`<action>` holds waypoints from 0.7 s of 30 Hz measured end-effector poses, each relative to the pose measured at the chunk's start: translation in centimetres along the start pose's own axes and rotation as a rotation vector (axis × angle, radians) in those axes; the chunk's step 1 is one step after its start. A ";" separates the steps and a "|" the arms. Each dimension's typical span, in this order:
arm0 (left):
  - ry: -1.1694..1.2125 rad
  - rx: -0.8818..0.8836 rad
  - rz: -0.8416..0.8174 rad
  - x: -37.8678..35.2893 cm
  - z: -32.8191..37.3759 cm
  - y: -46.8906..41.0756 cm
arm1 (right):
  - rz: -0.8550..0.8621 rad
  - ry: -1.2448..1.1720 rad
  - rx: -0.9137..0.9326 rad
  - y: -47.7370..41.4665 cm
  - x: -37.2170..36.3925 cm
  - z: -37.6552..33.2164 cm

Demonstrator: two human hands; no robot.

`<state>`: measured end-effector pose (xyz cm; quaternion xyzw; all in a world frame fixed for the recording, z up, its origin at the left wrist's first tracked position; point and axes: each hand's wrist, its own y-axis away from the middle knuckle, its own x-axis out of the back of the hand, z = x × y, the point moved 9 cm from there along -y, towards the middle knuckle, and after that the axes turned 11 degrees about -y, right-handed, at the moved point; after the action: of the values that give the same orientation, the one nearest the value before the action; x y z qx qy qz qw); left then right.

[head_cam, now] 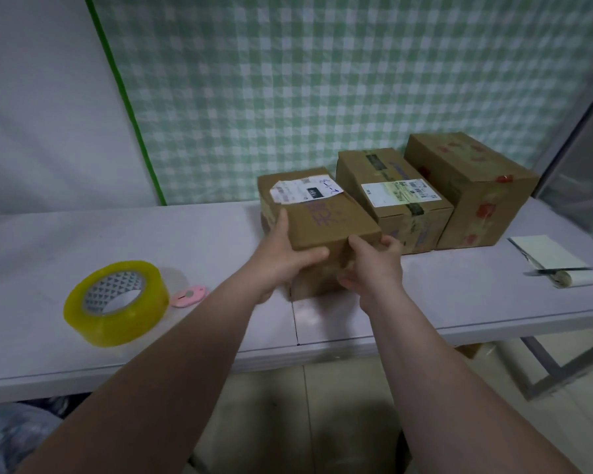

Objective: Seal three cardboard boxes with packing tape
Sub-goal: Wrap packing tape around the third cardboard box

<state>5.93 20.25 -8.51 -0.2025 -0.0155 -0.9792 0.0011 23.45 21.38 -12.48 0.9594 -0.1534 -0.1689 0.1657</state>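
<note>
Gripped two-handed, nearest box [326,220] sat mid-frame: your left hand [285,258] curled over its left edge, right hand [370,265] around its front corner; best move was pulling it toward you, seam up, nearer tape roll [117,304] lower left.

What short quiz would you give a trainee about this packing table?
1. True or false: the yellow roll of packing tape lies on the grey table, and neither hand touches it.
2. Which brown cardboard box do the left hand and right hand grip?
A. the nearest box, with a white label and purple writing
B. the middle box, with a dark tape strip
C. the far box, with red prints
3. Fill in: seen from the person, the small pink oval cutter lies just to the ___ of the tape roll.

Key: 1 true; 2 A; 3 right.
</note>
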 end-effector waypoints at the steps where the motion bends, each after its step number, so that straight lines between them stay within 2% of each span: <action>1: -0.069 -0.011 -0.006 -0.5 -0.2 0.0 | 0.013 -0.003 0.018 0.0 -0.1 -0.2; 7: -0.424 -0.080 0.229 1.3 1.1 -1.7 | 0.038 0.161 0.181 -0.7 -0.5 -1.5; 12: -0.397 -0.038 0.338 1.9 1.5 -4.5 | -0.038 0.310 0.322 -1.2 -1.6 -3.2; 15: -0.435 -0.004 0.430 2.3 1.7 -5.8 | -0.128 0.444 0.302 -2.3 -2.6 -3.1; 18: -0.363 0.039 0.373 2.2 1.4 -6.6 | -0.173 0.495 0.236 -2.8 -2.8 -2.7; 21: -0.427 0.015 0.307 2.2 2.1 -6.3 | -0.208 0.526 0.209 -2.6 -2.8 -2.7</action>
<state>4.69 26.58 -5.90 -0.4043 0.0083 -0.9025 0.1479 22.52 25.38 -10.30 0.9926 -0.0227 0.0860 0.0822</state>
